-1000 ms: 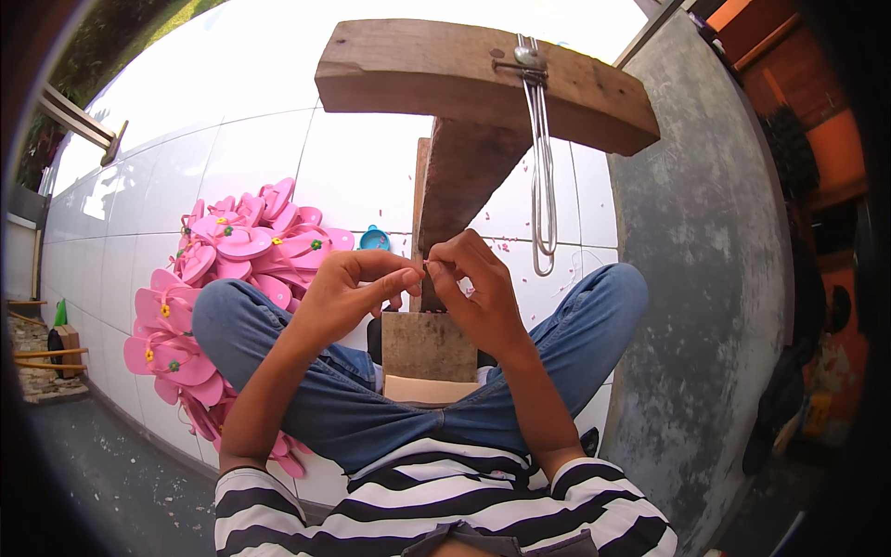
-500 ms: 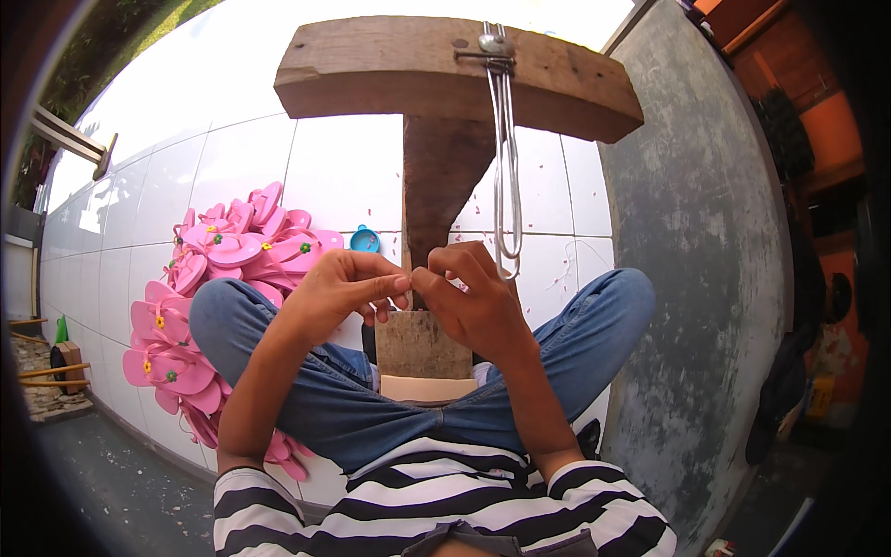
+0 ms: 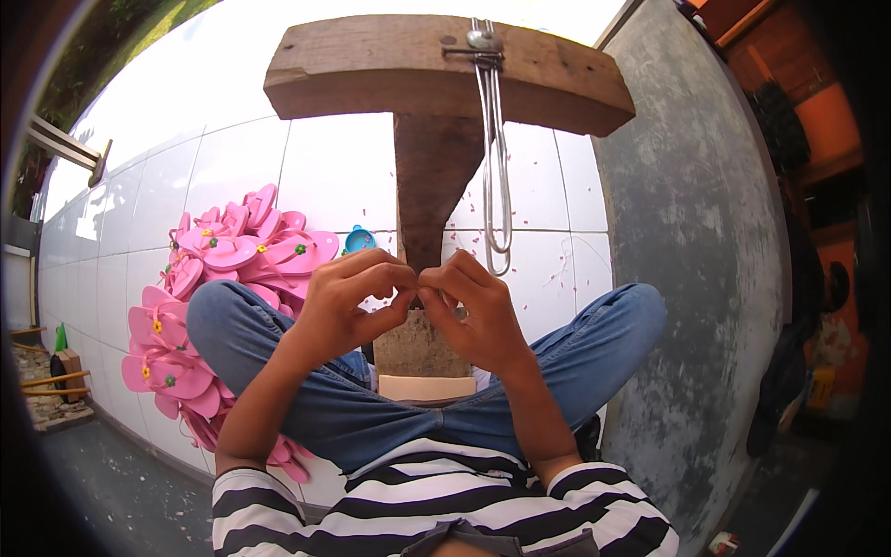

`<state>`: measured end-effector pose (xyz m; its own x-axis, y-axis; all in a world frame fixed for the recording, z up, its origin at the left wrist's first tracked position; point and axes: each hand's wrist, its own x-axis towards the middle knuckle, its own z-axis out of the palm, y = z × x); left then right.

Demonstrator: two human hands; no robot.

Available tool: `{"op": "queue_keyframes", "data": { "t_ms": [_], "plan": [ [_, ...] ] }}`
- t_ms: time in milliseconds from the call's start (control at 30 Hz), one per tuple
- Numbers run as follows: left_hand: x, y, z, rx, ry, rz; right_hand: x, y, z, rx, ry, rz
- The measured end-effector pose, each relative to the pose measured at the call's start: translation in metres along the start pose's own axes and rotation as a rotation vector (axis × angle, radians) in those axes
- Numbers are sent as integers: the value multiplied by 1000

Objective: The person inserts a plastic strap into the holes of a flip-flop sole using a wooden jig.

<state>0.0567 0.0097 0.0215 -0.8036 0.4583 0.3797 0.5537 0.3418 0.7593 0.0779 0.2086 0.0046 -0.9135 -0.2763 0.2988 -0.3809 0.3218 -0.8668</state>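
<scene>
My left hand (image 3: 357,302) and right hand (image 3: 473,316) meet mid-frame, thumbs and fingers pinched together; I can't tell whether they hold anything. The stand (image 3: 434,153) is upper centre, pink sandals (image 3: 223,249) centre left.

A crossbeam (image 3: 362,70) spans the upper middle of the frame, atop a post (image 3: 432,176) that runs down toward the centre. From the crossbeam a wire loop (image 3: 497,139) hangs, right of the post. The left hand (image 3: 357,302) and right hand (image 3: 475,311) meet at the centre, before the post and above a block (image 3: 422,348) between the legs (image 3: 334,404). Left of centre, a pile of sandals (image 3: 218,252) lies on the tiled floor (image 3: 334,167), behind and beside the left knee (image 3: 227,320). A small dish (image 3: 359,240) sits between pile and post. Beyond the right knee (image 3: 626,320), a slab (image 3: 691,232) occupies the right side.
</scene>
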Motion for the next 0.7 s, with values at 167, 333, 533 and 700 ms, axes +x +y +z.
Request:
{"op": "queue_keyframes", "data": {
  "t_ms": [167, 333, 533, 700],
  "plan": [
    [-1, 1, 0, 356, 71, 359, -5, -4, 7, 598, -79, 357],
    [-5, 0, 8, 166, 99, 263, -9, 7, 8, 1144, -190, 606],
    [-9, 4, 13, -305, 81, -184, -5, 8, 11, 624, -67, 374],
    [-14, -2, 18, -623, 96, -458, 1, 17, 8, 456, 39, 227]
  ]
}}
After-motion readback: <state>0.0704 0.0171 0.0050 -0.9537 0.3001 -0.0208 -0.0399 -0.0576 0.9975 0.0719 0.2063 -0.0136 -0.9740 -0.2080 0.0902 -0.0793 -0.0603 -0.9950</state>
